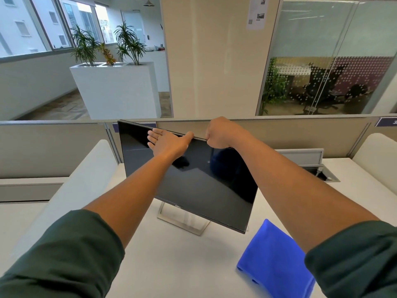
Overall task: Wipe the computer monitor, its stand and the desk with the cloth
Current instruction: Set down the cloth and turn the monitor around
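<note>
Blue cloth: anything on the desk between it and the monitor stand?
Nothing. In the head view only bare white desk lies between the blue cloth and the monitor stand; the monitor has its lower right corner overhanging that stretch.

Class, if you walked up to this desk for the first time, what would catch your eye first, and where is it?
The dark monitor stands mid-desk, turned askew. At its top edge the left hand lies open against the screen while the right hand grips the rim. A bright blue cloth lies untouched on the white desk, near right, partly under the right forearm.
</note>
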A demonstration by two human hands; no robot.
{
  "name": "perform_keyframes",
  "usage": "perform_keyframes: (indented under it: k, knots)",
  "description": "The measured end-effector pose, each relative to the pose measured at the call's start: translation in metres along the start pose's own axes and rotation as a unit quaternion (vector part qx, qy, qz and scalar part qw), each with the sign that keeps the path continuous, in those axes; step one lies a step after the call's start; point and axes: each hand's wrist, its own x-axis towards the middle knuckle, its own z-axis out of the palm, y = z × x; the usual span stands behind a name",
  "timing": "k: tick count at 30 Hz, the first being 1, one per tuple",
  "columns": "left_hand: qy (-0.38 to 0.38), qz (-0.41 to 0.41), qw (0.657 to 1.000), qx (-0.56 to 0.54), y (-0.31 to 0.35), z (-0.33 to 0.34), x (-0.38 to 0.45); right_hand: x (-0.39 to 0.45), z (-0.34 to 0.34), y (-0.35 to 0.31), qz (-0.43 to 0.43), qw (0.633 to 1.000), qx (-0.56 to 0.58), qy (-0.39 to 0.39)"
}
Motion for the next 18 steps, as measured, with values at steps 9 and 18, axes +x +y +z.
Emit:
perform_keyframes:
  k: [9,18]
  knots:
    - [-0.027,0.066,0.996,-0.044,-0.008,-0.018,0.003,-0.011,-0.009,-0.002,-0.012,0.993,0.095,-0.062]
    - [-0.078,0.100,0.991,-0.041,-0.019,-0.036,0.001,-0.023,0.007,-0.015,-0.036,0.937,0.333,-0.098]
